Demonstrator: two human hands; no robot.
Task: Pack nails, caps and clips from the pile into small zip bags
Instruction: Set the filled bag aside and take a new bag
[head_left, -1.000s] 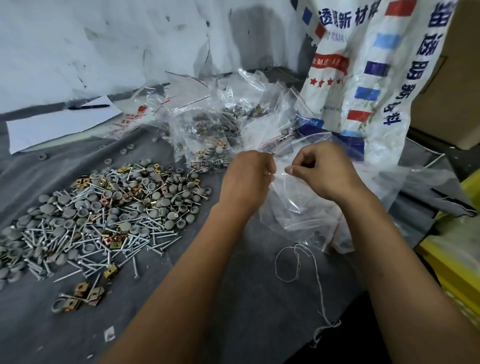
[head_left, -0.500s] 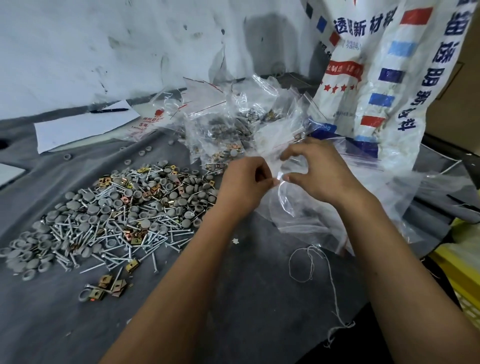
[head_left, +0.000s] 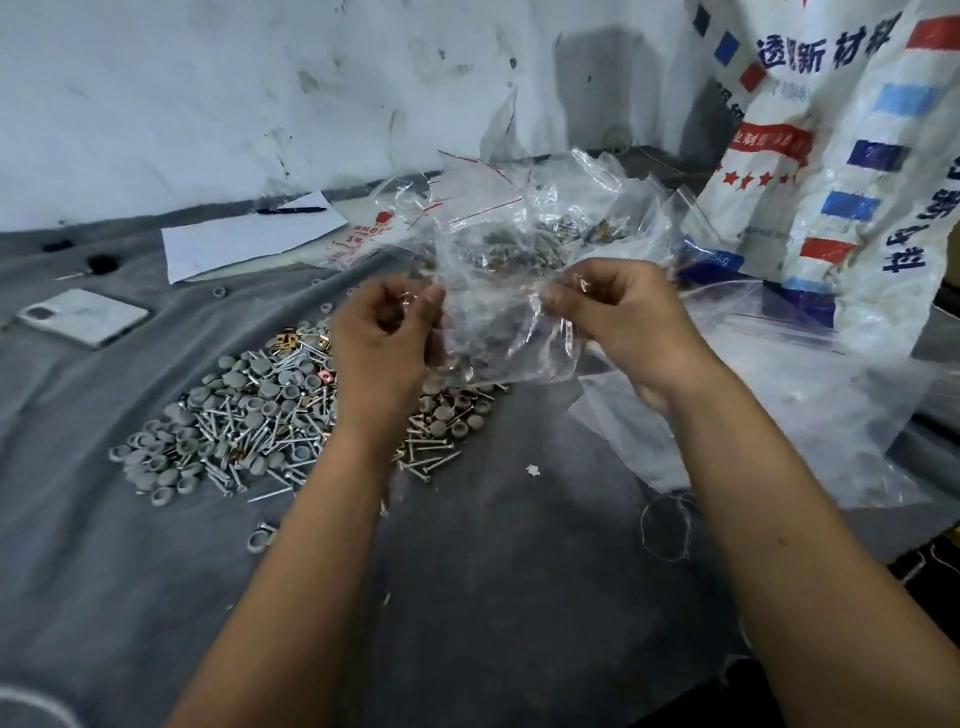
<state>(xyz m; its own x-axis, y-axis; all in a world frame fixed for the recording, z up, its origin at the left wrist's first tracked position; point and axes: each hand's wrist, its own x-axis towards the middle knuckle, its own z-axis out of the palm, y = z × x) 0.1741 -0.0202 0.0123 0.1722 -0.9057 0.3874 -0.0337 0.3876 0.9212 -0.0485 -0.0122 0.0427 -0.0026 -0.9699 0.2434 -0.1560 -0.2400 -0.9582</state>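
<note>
Bag (head_left: 498, 332) hangs at frame centre, its top edge pinched by left hand (head_left: 384, 338) and right hand (head_left: 618, 322), each grip closed on it, probably to spread the mouth. Behind, on the desk (head_left: 493, 597), the pile (head_left: 270, 415) waits within reach.

The light is soft and even, not very bright. The white wall (head_left: 208, 104) looks pale and a bit gray. A dark shadow sits on the wall by the big sack (head_left: 831, 171). The clear bags (head_left: 519, 223) shine with small white glints. The picture is a little fuzzy all over. Near the edges, things bend and stretch, like the arms at the bottom.
</note>
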